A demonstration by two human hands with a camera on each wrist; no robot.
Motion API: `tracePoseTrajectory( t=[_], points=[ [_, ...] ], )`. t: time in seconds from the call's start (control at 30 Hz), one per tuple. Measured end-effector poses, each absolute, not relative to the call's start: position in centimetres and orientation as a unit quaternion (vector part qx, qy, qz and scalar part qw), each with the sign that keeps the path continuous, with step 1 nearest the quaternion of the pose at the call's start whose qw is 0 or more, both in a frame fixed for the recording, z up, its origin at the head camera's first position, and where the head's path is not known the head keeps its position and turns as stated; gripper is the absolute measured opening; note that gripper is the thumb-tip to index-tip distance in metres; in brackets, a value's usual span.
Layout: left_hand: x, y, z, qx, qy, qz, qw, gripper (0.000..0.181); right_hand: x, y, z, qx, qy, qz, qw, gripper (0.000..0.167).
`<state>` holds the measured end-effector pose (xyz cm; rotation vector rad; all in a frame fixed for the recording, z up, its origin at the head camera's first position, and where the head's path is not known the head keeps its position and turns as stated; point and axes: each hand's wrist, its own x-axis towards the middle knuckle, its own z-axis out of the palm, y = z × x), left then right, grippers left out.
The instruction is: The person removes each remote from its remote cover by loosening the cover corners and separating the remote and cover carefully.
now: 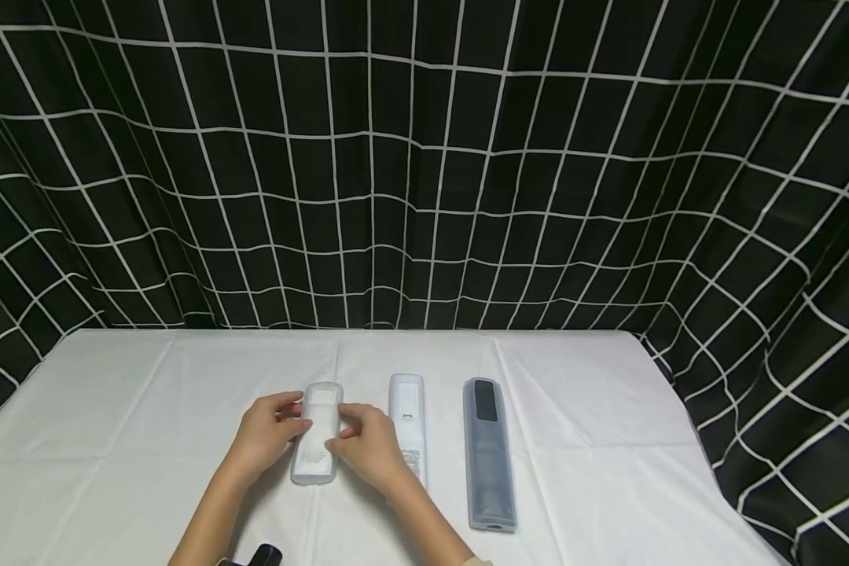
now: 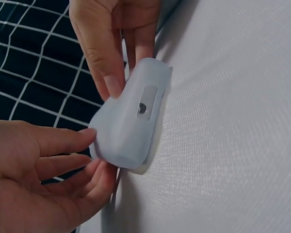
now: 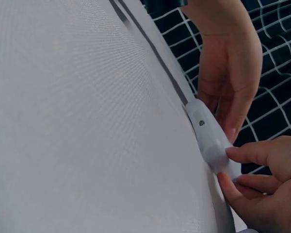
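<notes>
A white remote control (image 1: 316, 432) in a translucent cover lies at the left of a row on the table, its battery-lid side up. My left hand (image 1: 263, 432) grips its left edge between thumb and fingers, while my right hand (image 1: 371, 444) grips the right edge. In the left wrist view, the end of the covered remote (image 2: 121, 126) shows a small round hole, and both hands hold its sides. The right wrist view shows the same end, with the thumb and fingers of my right hand (image 3: 276, 182) around the edge.
A second white remote (image 1: 406, 409) in a clear cover lies just right of my right hand, its lower part partly behind the forearm. Farther right is a long grey-covered remote (image 1: 490, 464). White cloth (image 1: 594, 440) covers the table; a black gridded curtain (image 1: 396, 181) hangs behind.
</notes>
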<state>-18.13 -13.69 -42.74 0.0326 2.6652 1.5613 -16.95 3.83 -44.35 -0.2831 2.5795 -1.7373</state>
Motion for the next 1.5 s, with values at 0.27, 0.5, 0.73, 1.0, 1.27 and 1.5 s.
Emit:
tracePoseTrajectory(
  t=[0.27,0.5,0.73,1.0,1.27,1.5],
  points=[
    [-18.1,-13.8,-42.4,0.0,0.851,0.524,0.032,0.051,-16.8,3.4,-44.2,-0.083,0.817,-0.571,-0.009,0.054],
    [-18.1,-14.2,-41.9,0.009,0.839,0.542,0.04,0.057,-16.8,3.4,-44.1,-0.077,0.801,-0.593,-0.026,0.058],
    [-18.1,-14.4,-41.3,0.027,0.843,0.535,0.047,0.06,-17.0,3.6,-43.9,-0.068,0.792,-0.606,-0.006,0.064],
    [-18.0,-14.5,-41.1,0.03,0.84,0.539,0.053,0.059,-17.0,3.6,-43.7,-0.072,0.784,-0.617,0.006,0.069],
    [-17.8,-14.5,-40.7,0.047,0.827,0.557,0.055,0.067,-16.9,3.9,-43.0,-0.077,0.772,-0.631,-0.013,0.064],
    [-17.7,-14.4,-40.4,0.048,0.826,0.559,0.056,0.07,-16.9,4.0,-42.5,-0.083,0.776,-0.625,-0.016,0.059]
  ],
)
